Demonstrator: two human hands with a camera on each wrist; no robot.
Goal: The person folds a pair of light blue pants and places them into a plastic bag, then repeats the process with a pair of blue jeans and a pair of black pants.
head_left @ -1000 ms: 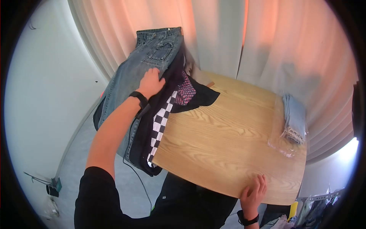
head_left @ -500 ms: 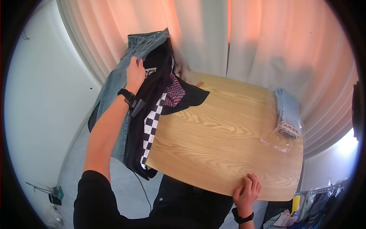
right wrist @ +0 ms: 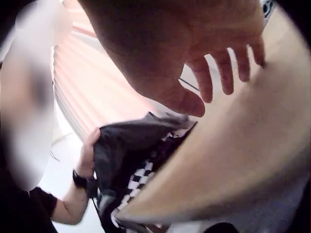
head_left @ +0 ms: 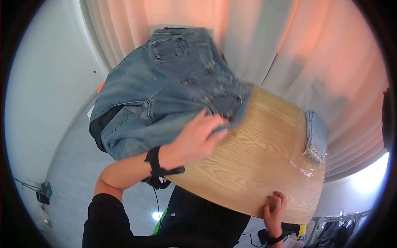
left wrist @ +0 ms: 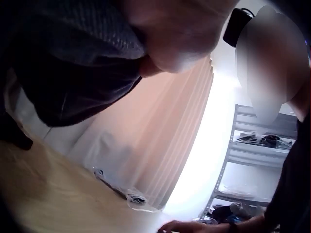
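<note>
My left hand [head_left: 196, 138] grips the near edge of a pair of faded blue jeans [head_left: 165, 89] and holds it up over the left part of the table [head_left: 264, 165]. The jeans are bunched and slightly blurred, and their legs hang off the table's left side. In the left wrist view, denim [left wrist: 82, 29] comes out beside the hand. Below the jeans, a black-and-white checkered garment [right wrist: 138, 177] shows in the right wrist view, mostly hidden from the head view. My right hand [head_left: 276, 210] rests on the table's front edge with relaxed fingers, holding nothing.
A folded light-blue denim piece [head_left: 315, 136] with a frayed end lies by clear plastic at the table's right edge. Pale curtains [head_left: 264, 49] hang behind. A metal rack [head_left: 343, 219] with bagged clothes stands at the lower right. A cable [head_left: 157, 206] hangs at the left.
My left hand has taken hold of the jeans and swung them to the right and toward me, across the dark and checkered garments. The right hand stays at the table edge.
</note>
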